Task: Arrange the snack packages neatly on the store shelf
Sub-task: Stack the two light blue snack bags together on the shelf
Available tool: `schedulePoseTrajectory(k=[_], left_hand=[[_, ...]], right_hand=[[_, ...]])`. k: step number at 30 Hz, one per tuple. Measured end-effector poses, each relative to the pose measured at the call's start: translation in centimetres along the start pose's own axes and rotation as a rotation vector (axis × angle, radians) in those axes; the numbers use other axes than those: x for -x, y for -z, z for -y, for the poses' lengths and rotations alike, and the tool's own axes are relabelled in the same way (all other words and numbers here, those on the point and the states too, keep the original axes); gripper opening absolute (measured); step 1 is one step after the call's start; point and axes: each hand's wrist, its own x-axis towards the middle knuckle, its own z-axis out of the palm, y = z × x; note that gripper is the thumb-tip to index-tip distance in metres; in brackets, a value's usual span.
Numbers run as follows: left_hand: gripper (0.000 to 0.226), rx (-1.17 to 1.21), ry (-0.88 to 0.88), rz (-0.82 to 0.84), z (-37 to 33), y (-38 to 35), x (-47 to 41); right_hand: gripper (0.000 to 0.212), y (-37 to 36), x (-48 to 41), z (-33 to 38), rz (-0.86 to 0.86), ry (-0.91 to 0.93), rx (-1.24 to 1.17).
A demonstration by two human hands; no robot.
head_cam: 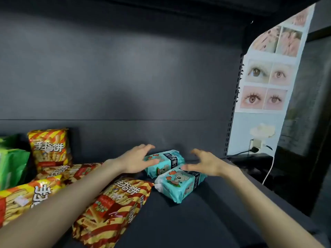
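1. Teal wrappers are the job right now. The rear teal pack [166, 158] and the front teal pack [179, 187] lie flat and skewed on the dark shelf [197, 221], right of middle and touching each other.
2. Both hands are spread wide and hold nothing. The left hand [136, 161] is at the rear pack's left end and the right hand [206, 163] is over the front pack's far end. I can't tell if skin is actually on the wrapper.
3. If it were me, I'd cup the pair from both sides, square them up together, then stand or slide them against the back panel [125, 77]. These look soft and puffy, so press lightly or they'll squish and skate.
4. What's in the way: a striped biscuit bag [111, 208] lies flat just left of the front pack, under the left forearm, and would probably snag a sideways slide.
5. More striped bags are further left. One upright bag [50, 147] stands at the back and others lie toppled, beside a green bag [10, 165].
6. Off the shelf's right end are a poster of eye photos [265, 85] and a white cable [268, 169], both well clear.
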Motion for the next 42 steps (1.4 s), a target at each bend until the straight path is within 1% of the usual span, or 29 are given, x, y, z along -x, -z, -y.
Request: schedulePoseTrajectory(k=[2,4,8,10,13,15,16,21,24,27,29,31,34,36,38,41,42], left_hand=[[0.072,0.034,0.037,0.051,0.3,-0.3,-1.7],[0.077,0.041,0.081,0.112,0.5,-0.4,-2.4],[0.080,0.070,0.127,0.192,1.2,-1.4,-4.2],[0.083,0.075,0.148,0.214,1.5,-1.7,-4.9],[0.094,0.095,0.195,0.246,1.6,-1.8,-5.6],[0.099,0.144,0.235,0.260,1.7,-1.7,-5.8],[0.095,0.168,0.248,0.265,1.8,-1.6,-5.8],[0.057,0.364,0.248,0.321,2.0,-1.4,-5.6],[0.051,0.472,0.265,0.303,2.0,-1.3,-5.1],[0.053,0.559,0.284,0.287,1.8,-1.3,-4.5],[0.054,0.573,0.309,0.254,1.9,-1.0,-4.2],[0.058,0.571,0.324,0.198,2.2,-0.7,-3.8],[0.073,0.644,0.332,0.188,2.6,-0.1,-3.3],[0.086,0.683,0.319,0.168,2.8,0.2,-3.0],[0.089,0.718,0.308,0.129,3.3,0.4,-2.8],[0.069,0.762,0.283,0.118,3.9,0.3,-2.6],[0.067,0.777,0.279,0.114,3.9,0.2,-2.5]], right_hand=[[0.092,-0.1,-1.1,-0.8,0.044,-0.039,-0.074],[0.101,-0.4,-1.3,-1.4,0.082,-0.059,-0.095],[0.101,-0.9,-2.7,-2.8,0.155,-0.112,-0.080],[0.095,-1.0,-2.9,-3.1,0.199,-0.115,-0.090],[0.071,-0.8,-3.2,-3.0,0.231,-0.075,-0.109],[0.061,-0.8,-3.5,-3.0,0.241,-0.055,-0.167],[0.057,-0.7,-3.5,-3.0,0.248,-0.055,-0.202],[0.045,-1.0,-3.8,-3.1,0.286,-0.036,-0.326],[0.038,-0.7,-3.8,-2.8,0.224,-0.017,-0.352],[0.044,0.1,-3.9,-2.5,0.121,0.022,-0.349],[0.042,0.5,-3.9,-2.3,0.075,0.052,-0.344],[0.039,1.0,-3.8,-1.8,0.018,0.095,-0.310],[0.044,1.6,-4.0,-1.1,-0.117,0.190,-0.206],[0.051,1.8,-4.2,-0.7,-0.193,0.245,-0.128],[0.066,1.9,-4.4,-0.3,-0.231,0.246,-0.096],[0.088,1.5,-4.6,0.2,-0.281,0.235,-0.109],[0.095,1.2,-4.7,0.3,-0.299,0.231,-0.135]])
